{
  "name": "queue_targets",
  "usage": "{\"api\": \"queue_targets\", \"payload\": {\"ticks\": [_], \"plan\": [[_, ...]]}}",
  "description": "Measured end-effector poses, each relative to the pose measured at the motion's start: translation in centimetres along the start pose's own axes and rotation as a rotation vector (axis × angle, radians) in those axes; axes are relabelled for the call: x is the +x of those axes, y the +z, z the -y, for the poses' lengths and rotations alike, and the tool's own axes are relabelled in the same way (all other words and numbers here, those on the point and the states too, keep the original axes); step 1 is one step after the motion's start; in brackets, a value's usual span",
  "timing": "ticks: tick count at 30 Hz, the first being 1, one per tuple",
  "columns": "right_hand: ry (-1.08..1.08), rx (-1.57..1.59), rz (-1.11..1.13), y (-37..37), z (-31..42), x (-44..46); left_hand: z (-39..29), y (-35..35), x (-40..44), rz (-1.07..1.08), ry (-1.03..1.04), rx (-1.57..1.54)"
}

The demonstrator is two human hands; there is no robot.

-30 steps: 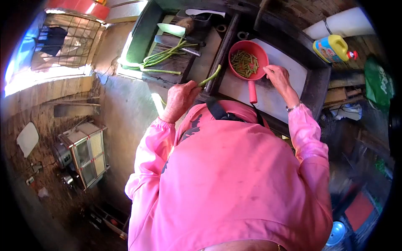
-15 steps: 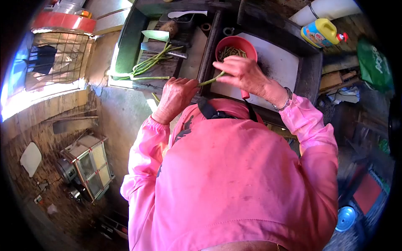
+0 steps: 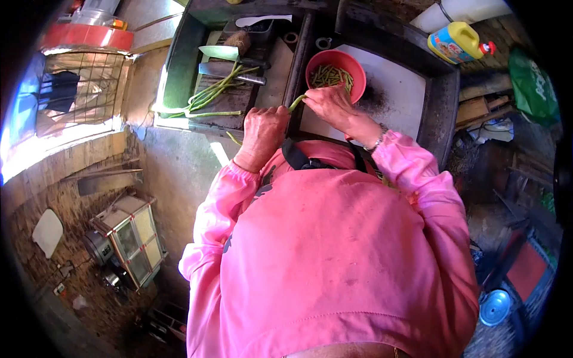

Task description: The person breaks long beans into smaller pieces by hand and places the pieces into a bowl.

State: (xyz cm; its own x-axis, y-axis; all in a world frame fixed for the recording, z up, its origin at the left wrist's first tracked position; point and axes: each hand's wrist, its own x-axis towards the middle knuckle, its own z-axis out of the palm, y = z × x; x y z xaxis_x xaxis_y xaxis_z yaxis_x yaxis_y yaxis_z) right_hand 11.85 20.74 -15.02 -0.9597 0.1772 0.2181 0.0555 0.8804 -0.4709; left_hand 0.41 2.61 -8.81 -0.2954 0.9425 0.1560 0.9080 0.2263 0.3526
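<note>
My left hand (image 3: 264, 132) is closed around a long green bean (image 3: 296, 104), whose thin tail hangs out on the left. The fingers of my right hand (image 3: 335, 107) pinch the bean's other end, beside the near rim of a red bowl with a handle (image 3: 356, 63). Cut bean pieces (image 3: 329, 76) lie in that bowl. More long beans (image 3: 210, 98) rest on a dark board at the left, by two knives, one with a pale green blade (image 3: 218, 52) and one with a metal handle (image 3: 250, 79).
A white spatula (image 3: 262, 20) and a brown fibrous scrubber (image 3: 239, 42) are at the back left. A dark raised divider (image 3: 299, 56) runs between the two sides. At the right stand a yellow bottle (image 3: 456, 43) and a green bag (image 3: 533, 94).
My right hand went from beside the bowl, across its front, to the bean's end. My left hand stays closed on the bean and has shifted slightly. The camera view has shifted too.
</note>
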Motion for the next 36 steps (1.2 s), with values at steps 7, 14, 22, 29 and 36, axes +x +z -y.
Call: {"api": "queue_targets", "payload": {"ticks": [7, 14, 22, 29, 36], "plan": [[0.652, 0.377, 0.067, 1.5, -10.1, -1.8, -0.2, -0.3, -2.1, 0.072, -0.182, -0.151], [0.356, 0.079, 0.008, -3.0, -6.3, 0.1, -0.5, -0.8, -1.2, 0.092, -0.253, -0.431], [-0.155, 0.249, 0.060, -4.8, 2.9, -0.8, -0.2, -1.4, 0.4, 0.218, -0.220, -0.537], [0.381, 0.755, 0.437, -5.0, 2.2, -2.0, 1.2, -1.4, -1.0, 0.108, -0.195, -0.376], [0.774, 2.076, 0.294, -6.3, 2.7, -1.8, 0.6, -1.7, 0.3, 0.218, -0.429, -0.943]]}}
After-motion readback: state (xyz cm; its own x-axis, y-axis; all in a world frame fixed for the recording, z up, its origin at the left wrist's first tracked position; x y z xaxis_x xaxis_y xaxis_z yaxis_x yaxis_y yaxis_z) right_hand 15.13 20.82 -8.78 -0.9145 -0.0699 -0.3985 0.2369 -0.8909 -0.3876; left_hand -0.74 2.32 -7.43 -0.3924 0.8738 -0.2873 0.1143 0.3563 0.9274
